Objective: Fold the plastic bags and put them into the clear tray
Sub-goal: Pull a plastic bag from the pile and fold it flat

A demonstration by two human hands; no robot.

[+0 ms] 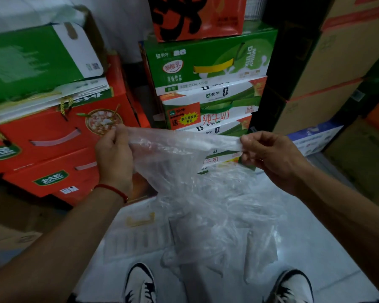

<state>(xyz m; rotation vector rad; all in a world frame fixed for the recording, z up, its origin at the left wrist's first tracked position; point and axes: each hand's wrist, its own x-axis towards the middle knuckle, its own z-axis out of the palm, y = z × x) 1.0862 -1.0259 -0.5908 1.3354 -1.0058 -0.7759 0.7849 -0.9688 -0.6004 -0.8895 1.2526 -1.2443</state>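
Both hands, left and right, pinch the clear plastic bag stretched between them, hanging below.

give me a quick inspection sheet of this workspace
surface: pale tiled floor, no table seen
job's things: clear plastic bag held up, hanging unfolded; clear tray not seen
clutter: flat white carton on the floor beneath the bag
grippers: left hand and right hand each pinch a top corner
cables: nothing seen
surroundings: stacked red boxes, green milk cartons, brown cartons
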